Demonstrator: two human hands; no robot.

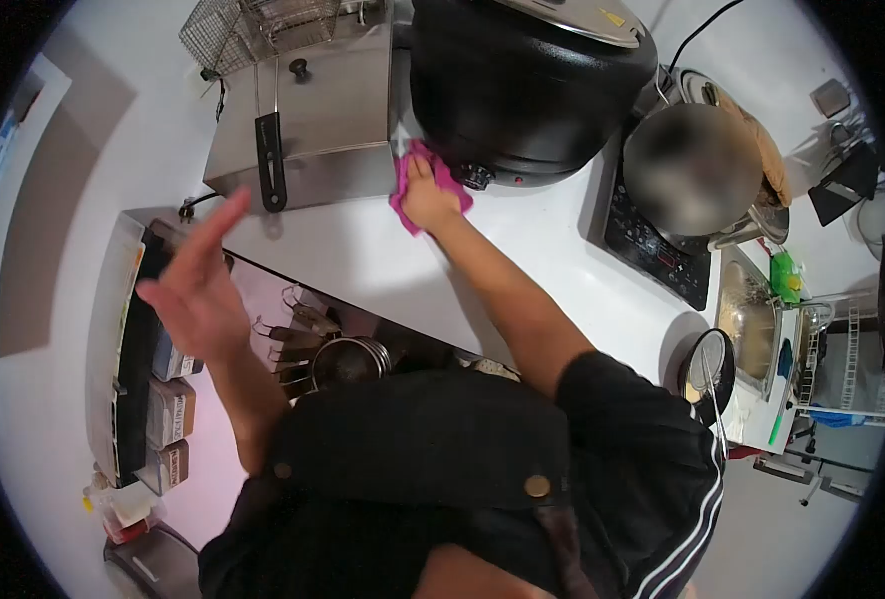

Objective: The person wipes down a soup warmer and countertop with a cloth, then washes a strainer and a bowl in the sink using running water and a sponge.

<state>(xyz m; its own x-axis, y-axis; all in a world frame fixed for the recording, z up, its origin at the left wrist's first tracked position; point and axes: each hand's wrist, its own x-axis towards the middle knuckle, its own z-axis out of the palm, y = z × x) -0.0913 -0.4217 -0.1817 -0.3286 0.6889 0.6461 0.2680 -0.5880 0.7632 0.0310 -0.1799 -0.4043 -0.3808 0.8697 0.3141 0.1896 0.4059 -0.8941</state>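
My right hand (429,200) presses a bright pink cloth (403,222) against the white countertop (333,250), in the gap between a steel deep fryer (348,170) and a black soup kettle (522,110). Bunched cloth shows all around the fingers. The kettle's control knob (476,177) is just to the right of the cloth. My left hand (201,299) is raised near the counter's front left edge, with nothing in it. Its fingers are stretched out and slightly blurred.
A wire fry basket (253,40) rests on the fryer, its black handle (271,165) hanging over the front. On the right, a pot (692,170) stands on an induction cooktop (652,245), near a sink (745,309). Stacked pans (348,364) sit below the counter edge.
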